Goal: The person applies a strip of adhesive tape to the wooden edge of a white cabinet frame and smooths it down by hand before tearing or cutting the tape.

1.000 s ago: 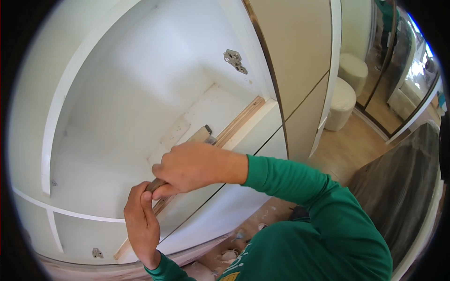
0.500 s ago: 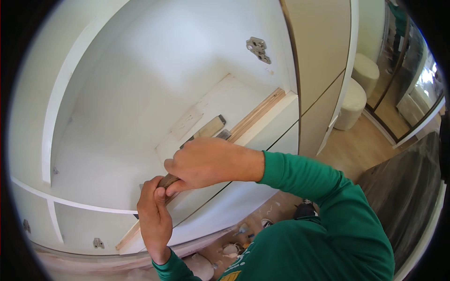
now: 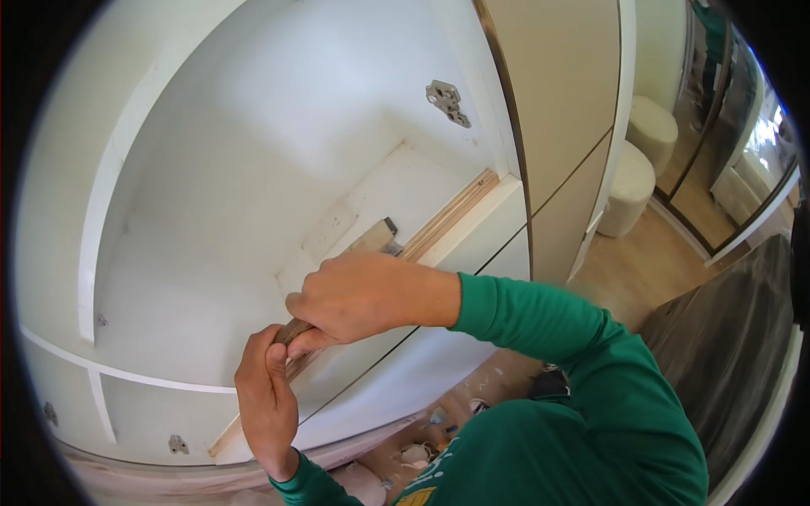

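Wooden-handled tool [image 3: 371, 244] lies along the cabinet's raw plywood edge [image 3: 447, 215], pointing toward two o'clock. Right hand [image 3: 367, 295] is clenched over its handle; left hand [image 3: 266, 396] pinches the butt. Edge looks unfinished.

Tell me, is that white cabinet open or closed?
Open: the cabinet has no door on; its bare hinge plate and white inside show.

Metal hinge plate [image 3: 445, 99]; two round stools [image 3: 629, 198].
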The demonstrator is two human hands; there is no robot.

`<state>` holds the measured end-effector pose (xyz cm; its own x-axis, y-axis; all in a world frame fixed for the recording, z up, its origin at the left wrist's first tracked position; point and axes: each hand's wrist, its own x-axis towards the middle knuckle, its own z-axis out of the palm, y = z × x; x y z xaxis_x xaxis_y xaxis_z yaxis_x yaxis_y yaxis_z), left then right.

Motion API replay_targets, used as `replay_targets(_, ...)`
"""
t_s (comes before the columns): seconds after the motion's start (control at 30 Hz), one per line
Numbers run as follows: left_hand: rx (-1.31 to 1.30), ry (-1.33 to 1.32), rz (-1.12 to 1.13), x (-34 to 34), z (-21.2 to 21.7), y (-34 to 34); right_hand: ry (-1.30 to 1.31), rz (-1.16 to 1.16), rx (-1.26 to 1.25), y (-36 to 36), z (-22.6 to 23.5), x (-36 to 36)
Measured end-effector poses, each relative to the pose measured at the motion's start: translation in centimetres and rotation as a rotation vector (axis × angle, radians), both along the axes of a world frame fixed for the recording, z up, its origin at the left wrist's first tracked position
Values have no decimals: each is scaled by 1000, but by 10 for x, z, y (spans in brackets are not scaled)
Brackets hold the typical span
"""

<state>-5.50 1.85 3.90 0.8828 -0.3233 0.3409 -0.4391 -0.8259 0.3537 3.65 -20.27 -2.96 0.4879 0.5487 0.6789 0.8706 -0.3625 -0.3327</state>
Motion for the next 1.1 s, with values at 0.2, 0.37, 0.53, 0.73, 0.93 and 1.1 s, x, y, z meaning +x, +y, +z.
replay_targets(0.2, -4, -55, -4, 3, -18, 0, 64, 3, -73, 2, 0, -1)
replay_targets(0.37, -59, -50, -9, 3, -29, -4, 60, -3, -116, -4, 0, -3)
replay_targets(0.53, -53, -53, -1, 3, -27, -8, 51, 2, -100, -9, 1, -3)
replay_targets(0.73, -48, -29, -30, 10, -30, -14, 144, -71, -207, -23, 11, -8)
replay_targets(0.93, 1, -77, -65, 7, -12, -11, 44, -4, -32, -13, 3, -1)
replay_targets(1.1, -66, 54, -47, 6, -7, -5, 79, -20, -45, -8, 2, -5)
